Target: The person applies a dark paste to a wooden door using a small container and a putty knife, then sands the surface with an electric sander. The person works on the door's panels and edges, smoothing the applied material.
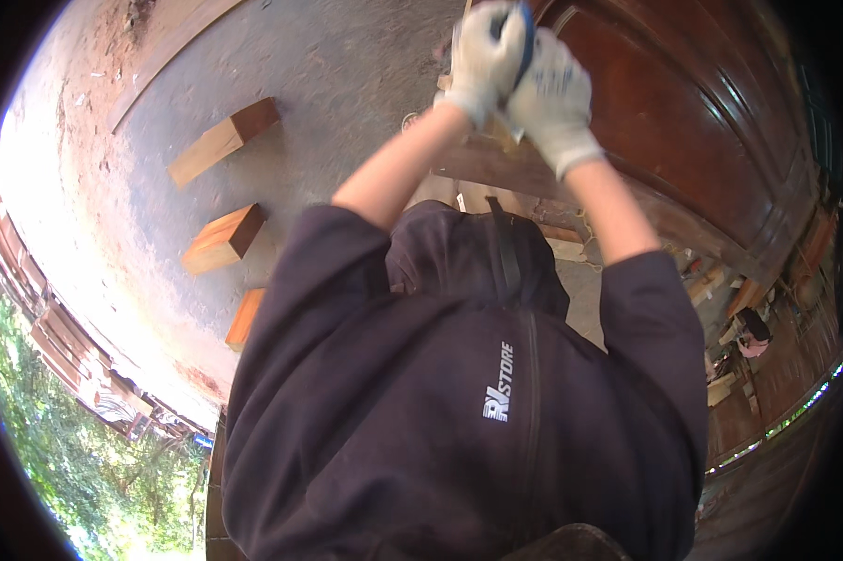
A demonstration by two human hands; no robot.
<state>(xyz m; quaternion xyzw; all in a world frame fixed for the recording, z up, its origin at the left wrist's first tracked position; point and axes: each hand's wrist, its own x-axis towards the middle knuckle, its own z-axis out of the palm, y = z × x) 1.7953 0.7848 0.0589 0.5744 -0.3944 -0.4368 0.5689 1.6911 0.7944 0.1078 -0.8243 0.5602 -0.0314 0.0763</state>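
Observation:
Both my hands wear white work gloves and are raised close together at the top of the view. My left hand (485, 58) has its fingers curled, and a strip of blue shows along its inner side. Pressed close beside it on the right, my right hand (550, 98) is also closed. What they grip is mostly hidden by the gloves; a small pale, yellowish bit shows just below them. To the right lies a large dark-brown panelled wooden door (664, 112), its lower edge rail (506, 170) passing below my hands.
Wooden blocks lie on the grey floor (347, 65) at left: a far one (218, 142), a middle one (221, 241) and one partly behind my sleeve (244, 316). A long board (169, 56) lies at upper left. Wood scraps (721, 385) litter the right side.

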